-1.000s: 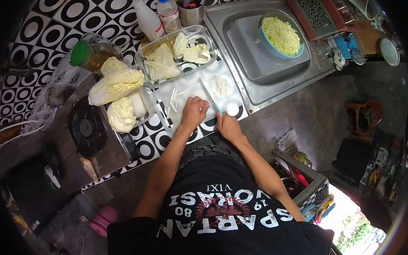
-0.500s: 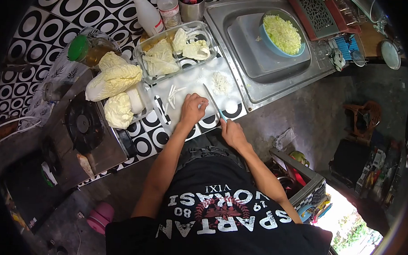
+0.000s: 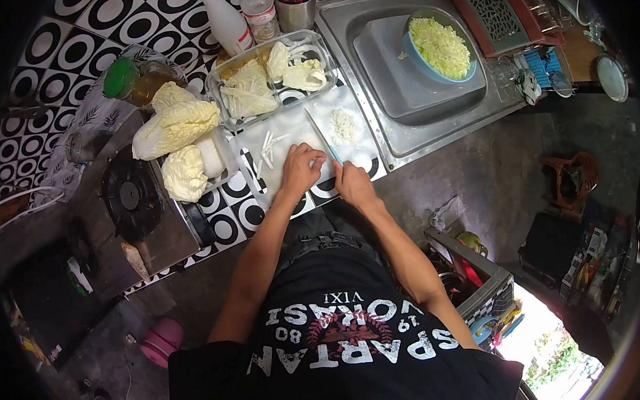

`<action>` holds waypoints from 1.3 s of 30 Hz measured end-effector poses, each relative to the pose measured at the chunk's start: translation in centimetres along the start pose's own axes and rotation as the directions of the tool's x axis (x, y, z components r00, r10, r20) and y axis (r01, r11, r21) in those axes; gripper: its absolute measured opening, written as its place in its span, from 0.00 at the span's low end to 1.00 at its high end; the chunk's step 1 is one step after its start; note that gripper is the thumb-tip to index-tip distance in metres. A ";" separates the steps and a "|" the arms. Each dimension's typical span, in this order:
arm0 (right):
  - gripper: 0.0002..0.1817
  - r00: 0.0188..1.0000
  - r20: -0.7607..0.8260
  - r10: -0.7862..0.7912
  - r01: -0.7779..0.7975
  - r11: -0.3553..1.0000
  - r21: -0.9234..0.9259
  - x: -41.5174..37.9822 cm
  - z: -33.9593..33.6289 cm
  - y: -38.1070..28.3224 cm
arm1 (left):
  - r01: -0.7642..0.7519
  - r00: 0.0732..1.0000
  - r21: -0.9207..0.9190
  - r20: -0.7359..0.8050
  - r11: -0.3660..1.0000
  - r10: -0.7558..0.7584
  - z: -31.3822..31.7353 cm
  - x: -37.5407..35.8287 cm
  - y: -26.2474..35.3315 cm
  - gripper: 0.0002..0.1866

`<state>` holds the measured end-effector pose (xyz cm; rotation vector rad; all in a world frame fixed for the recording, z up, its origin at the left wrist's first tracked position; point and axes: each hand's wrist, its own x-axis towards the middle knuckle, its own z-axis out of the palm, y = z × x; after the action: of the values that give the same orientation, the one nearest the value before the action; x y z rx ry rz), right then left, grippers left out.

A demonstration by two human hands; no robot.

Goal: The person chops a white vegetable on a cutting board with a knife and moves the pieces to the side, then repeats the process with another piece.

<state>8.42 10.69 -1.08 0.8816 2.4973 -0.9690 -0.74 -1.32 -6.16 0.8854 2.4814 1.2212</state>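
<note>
A translucent cutting board (image 3: 287,125) lies on the patterned counter. My right hand (image 3: 354,183) is closed on the light blue handle of a knife (image 3: 319,129), whose blade slants up and to the left over the board. Just left of the knife, my left hand (image 3: 302,168) rests on the board with bent fingers pressed together; what they hold, if anything, is too small to name. Thin white strips (image 3: 267,150) lie to the left of that hand. A small heap of chopped white pieces (image 3: 344,128) sits right of the blade.
Behind the board stands a clear container (image 3: 225,117) of leaves. Cabbages (image 3: 174,128) lie at left beside a stove (image 3: 130,193). A blue bowl (image 3: 437,76) of shredded cabbage (image 3: 444,46) sits over the sink (image 3: 406,148). Bottles (image 3: 259,14) stand at the back.
My right hand has moved up and left with the knife, closer to my left hand. The blade now reaches further towards the container. My left hand has hardly moved.
</note>
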 end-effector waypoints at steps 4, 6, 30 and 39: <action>0.25 0.999 0.043 -0.009 0.008 1.000 0.029 -2.5 0.4 2.2 | 0.032 0.999 -0.024 -0.010 0.999 -0.032 -0.1 0.0 0.2 0.06; 0.25 1.000 0.025 -0.003 0.001 0.999 0.047 -3.6 1.4 3.2 | 0.040 0.999 -0.029 -0.022 0.999 -0.041 0.0 0.0 0.2 0.05; 0.25 0.998 0.042 0.055 -0.056 0.998 0.012 -4.0 1.4 2.2 | 0.074 0.995 -0.047 -0.060 0.996 -0.077 0.6 0.1 -0.1 0.05; 0.26 1.000 -0.017 0.025 -0.024 0.999 0.037 0.3 1.3 -0.3 | -0.002 0.998 -0.036 -0.068 0.999 -0.001 0.4 0.1 0.0 0.04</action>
<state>8.05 9.71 -2.01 0.9334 2.4851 -1.0065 -0.68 -0.98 -6.35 0.8494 2.5030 1.3127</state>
